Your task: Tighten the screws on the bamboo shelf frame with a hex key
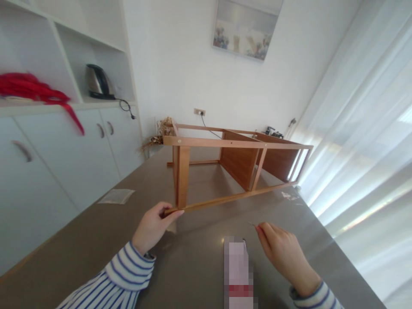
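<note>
A wooden shelf frame (219, 199) lies on its side across the table, with flat wooden panels (240, 163) set between its rails. My left hand (154, 227) pinches the near left end of its lower rail, thumb and fingers on either side. Over the table to the right, my right hand (283, 249) is closed, holding a thin metal piece (251, 224) between thumb and forefinger. Only its tip shows, pointing left, apart from the frame; its exact kind is hidden in the fingers. A blurred-out phone-like object (238, 270) is between my hands, near the bottom edge.
A grey-brown table (193, 266) bears a clear plastic bag (116, 196), dried plants (164, 128) and scraps (289, 196). White cabinets (64, 146) at left hold a kettle (98, 81) and red cloth (35, 90). A cord hangs from the wall socket (199, 112); sheer curtains (363, 141) hang right.
</note>
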The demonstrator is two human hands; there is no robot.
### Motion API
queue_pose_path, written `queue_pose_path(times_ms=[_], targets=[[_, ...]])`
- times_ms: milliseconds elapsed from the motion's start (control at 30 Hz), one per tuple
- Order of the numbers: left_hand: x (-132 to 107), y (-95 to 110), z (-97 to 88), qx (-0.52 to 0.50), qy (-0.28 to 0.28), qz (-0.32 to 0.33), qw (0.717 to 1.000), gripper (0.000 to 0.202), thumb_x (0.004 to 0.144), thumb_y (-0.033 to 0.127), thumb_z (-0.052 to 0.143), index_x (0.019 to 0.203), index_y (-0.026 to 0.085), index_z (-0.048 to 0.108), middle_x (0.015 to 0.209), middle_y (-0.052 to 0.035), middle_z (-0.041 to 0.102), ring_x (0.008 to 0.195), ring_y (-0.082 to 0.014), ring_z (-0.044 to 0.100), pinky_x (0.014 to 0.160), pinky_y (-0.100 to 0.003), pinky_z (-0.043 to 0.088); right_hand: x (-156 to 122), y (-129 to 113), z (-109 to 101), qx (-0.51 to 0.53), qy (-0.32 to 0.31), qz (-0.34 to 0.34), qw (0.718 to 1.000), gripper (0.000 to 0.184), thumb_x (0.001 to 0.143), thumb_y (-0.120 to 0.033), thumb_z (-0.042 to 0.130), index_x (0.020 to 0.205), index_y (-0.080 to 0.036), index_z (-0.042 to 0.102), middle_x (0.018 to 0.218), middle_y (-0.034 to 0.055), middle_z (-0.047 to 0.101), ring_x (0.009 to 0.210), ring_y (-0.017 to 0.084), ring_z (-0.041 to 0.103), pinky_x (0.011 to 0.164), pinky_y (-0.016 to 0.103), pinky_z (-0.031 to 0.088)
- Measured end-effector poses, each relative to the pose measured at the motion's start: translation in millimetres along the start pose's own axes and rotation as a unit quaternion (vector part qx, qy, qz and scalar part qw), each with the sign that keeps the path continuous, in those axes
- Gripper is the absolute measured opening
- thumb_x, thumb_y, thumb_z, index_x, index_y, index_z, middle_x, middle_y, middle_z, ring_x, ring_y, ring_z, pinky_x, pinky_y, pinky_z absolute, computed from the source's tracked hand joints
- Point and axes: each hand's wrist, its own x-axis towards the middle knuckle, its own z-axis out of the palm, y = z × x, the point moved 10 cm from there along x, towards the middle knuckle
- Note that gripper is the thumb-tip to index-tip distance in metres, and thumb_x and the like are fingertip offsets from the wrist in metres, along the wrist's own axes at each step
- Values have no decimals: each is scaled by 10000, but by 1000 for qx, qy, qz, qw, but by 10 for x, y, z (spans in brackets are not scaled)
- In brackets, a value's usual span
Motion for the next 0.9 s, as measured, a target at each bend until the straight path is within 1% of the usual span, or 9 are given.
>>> queue_pose_path(times_ms=[67, 133, 267, 333, 433, 500, 633, 833, 900], targets=[[26, -41, -19, 56, -9, 10, 998, 418, 691, 599, 596, 762, 187, 587, 666, 3, 625, 625, -161, 575, 603, -279, 448, -54, 132, 118, 3, -26, 18, 999, 320, 973, -316, 344, 728, -209, 521, 622, -6, 608, 524, 115, 568, 489, 252, 260], [45, -66, -37, 91, -18, 21, 995, 425, 711, 613, 562, 783, 197, 608, 717, -4, 653, 671, -170, 593, 649, -281, 453, -105, 251, 227, 5, -47, 38, 998, 331, 974, -333, 328, 745, -210, 534, 638, 3, 628, 527, 119, 582, 476, 249, 254], [65, -126, -57, 131, -32, 17, 991, 424, 746, 620, 506, 792, 216, 626, 729, 5, 669, 675, -170, 602, 650, -271, 448, -211, 465, 431, 14, -84, 77, 993, 322, 973, -356, 324, 773, -219, 536, 674, 7, 650, 568, 138, 611, 478, 248, 261], [80, -142, -71, 152, -28, 21, 988, 436, 745, 626, 498, 774, 215, 640, 725, -2, 661, 673, -174, 597, 653, -276, 449, -265, 553, 518, 21, -96, 92, 991, 310, 974, -351, 323, 784, -223, 532, 687, 3, 656, 589, 144, 624, 484, 249, 265], [111, -136, -111, 190, -2, 56, 980, 463, 721, 642, 510, 726, 206, 667, 743, -38, 637, 728, -196, 589, 708, -303, 457, -329, 648, 618, 25, -102, 103, 989, 295, 971, -342, 331, 789, -225, 532, 687, 2, 661, 593, 150, 632, 482, 251, 264], [132, -170, -117, 211, 5, 69, 975, 475, 717, 647, 513, 717, 201, 678, 761, -56, 627, 765, -207, 583, 746, -319, 457, -359, 689, 676, 27, -102, 106, 989, 289, 968, -337, 340, 783, -225, 532, 674, 1, 660, 582, 152, 632, 479, 252, 263], [154, -271, -83, 235, -13, 61, 970, 469, 742, 625, 501, 745, 195, 689, 799, -68, 626, 795, -211, 585, 790, -330, 457, -396, 727, 782, 37, -101, 112, 988, 274, 964, -327, 355, 795, -226, 545, 681, 2, 670, 584, 150, 637, 475, 245, 273], [151, -261, -70, 259, -24, 57, 964, 482, 742, 640, 491, 748, 202, 691, 806, -73, 643, 806, -228, 608, 804, -340, 466, -430, 719, 868, 67, -94, 110, 987, 270, 966, -303, 351, 822, -225, 565, 711, 1, 668, 624, 139, 635, 507, 225, 326], [153, -289, -65, 274, -32, 51, 960, 488, 749, 640, 484, 774, 198, 689, 814, -74, 650, 814, -230, 615, 805, -338, 468, -438, 729, 874, 77, -91, 110, 987, 287, 969, -307, 342, 813, -221, 568, 709, 4, 659, 629, 138, 629, 523, 222, 342]])
